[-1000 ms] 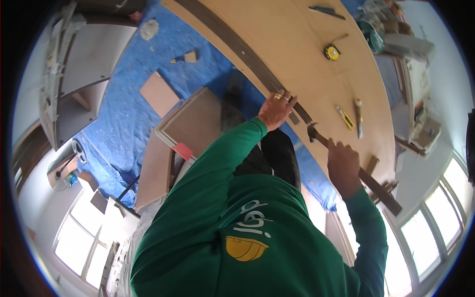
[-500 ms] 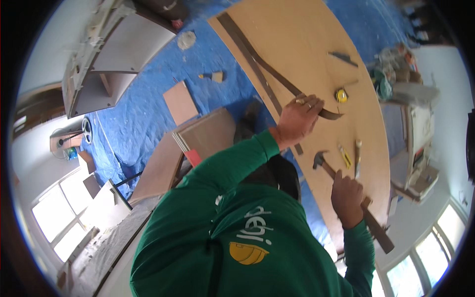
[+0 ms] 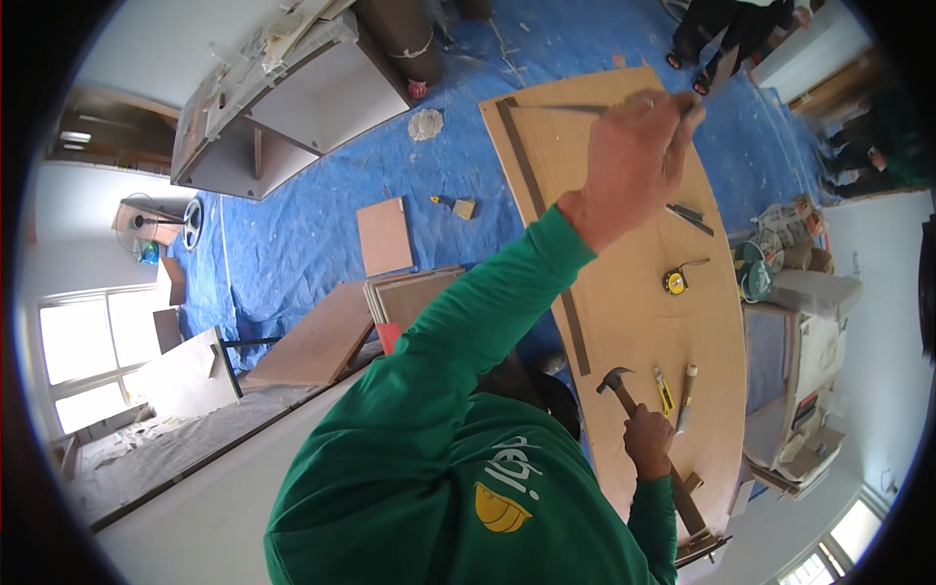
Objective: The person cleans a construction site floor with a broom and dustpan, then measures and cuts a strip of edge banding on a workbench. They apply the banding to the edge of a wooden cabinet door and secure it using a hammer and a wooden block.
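Observation:
My left hand (image 3: 639,166) is raised over the upper part of a long tan board (image 3: 624,322), its fingers pinched on a thin dark strip (image 3: 551,107), blurred near the fingers. Another dark strip (image 3: 577,341) lies along the board's left edge. My right hand (image 3: 646,439) grips a hammer (image 3: 614,380) low over the board. Beside it lie a yellow utility knife (image 3: 663,390) and a light-handled tool (image 3: 689,388). A yellow tape measure (image 3: 675,281) and dark slim tools (image 3: 694,220) lie farther up.
A blue sheet (image 3: 273,244) covers the floor, with loose panels (image 3: 385,234), a small brush-like tool (image 3: 463,208) and an open cabinet (image 3: 331,88). A person's legs (image 3: 721,39) are at the top, dark-clothed figures (image 3: 868,146) at right, buckets (image 3: 756,273) beside the board.
My left hand has lifted and swung up along the board, pulling the dark strip away from its edge. The hammer stays in my right hand. The view has shifted, bringing people into sight.

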The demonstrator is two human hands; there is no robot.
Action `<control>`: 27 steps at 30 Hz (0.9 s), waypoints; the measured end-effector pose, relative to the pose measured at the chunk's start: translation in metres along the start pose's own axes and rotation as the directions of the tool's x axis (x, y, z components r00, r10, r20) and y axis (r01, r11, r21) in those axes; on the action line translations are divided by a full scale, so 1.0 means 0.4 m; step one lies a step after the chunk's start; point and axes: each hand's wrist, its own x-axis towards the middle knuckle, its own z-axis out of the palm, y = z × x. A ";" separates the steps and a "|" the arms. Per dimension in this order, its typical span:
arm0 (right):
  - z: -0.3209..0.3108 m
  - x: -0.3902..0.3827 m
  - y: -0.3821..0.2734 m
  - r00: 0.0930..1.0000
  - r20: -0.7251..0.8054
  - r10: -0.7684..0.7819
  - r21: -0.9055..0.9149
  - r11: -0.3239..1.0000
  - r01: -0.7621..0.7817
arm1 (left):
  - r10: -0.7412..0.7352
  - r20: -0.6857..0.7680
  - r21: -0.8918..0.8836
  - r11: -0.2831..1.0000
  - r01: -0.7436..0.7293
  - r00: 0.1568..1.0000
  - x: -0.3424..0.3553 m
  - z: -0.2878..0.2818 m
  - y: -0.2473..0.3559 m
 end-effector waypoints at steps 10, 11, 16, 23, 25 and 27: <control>0.037 0.081 0.051 0.992 -0.001 0.125 0.248 0.961 -0.120 | -0.051 0.516 -0.039 0.996 0.083 0.855 -0.293 -0.075 0.020; 0.027 0.116 0.075 0.993 -0.040 0.111 0.228 0.969 -0.099 | -0.074 0.581 -0.110 0.979 0.169 0.810 -0.390 -0.079 0.014; -0.187 0.323 0.053 0.939 -0.343 -0.009 0.151 0.986 0.065 | -0.233 0.804 -0.174 0.789 0.590 0.548 -0.732 -0.064 -0.057; -0.531 0.836 -0.332 0.934 -0.340 -0.112 0.136 0.977 0.166 | -0.156 0.895 -0.266 0.565 0.781 0.418 -0.782 0.009 -0.135; -0.592 1.006 -0.459 0.911 -0.371 -0.183 0.122 0.962 0.243 | -0.096 0.930 -0.253 0.529 0.810 0.354 -0.747 0.010 -0.156; -0.619 1.182 -0.563 0.907 -0.355 -0.228 0.078 0.959 0.272 | -0.016 0.942 -0.271 0.555 0.786 0.336 -0.741 0.009 -0.172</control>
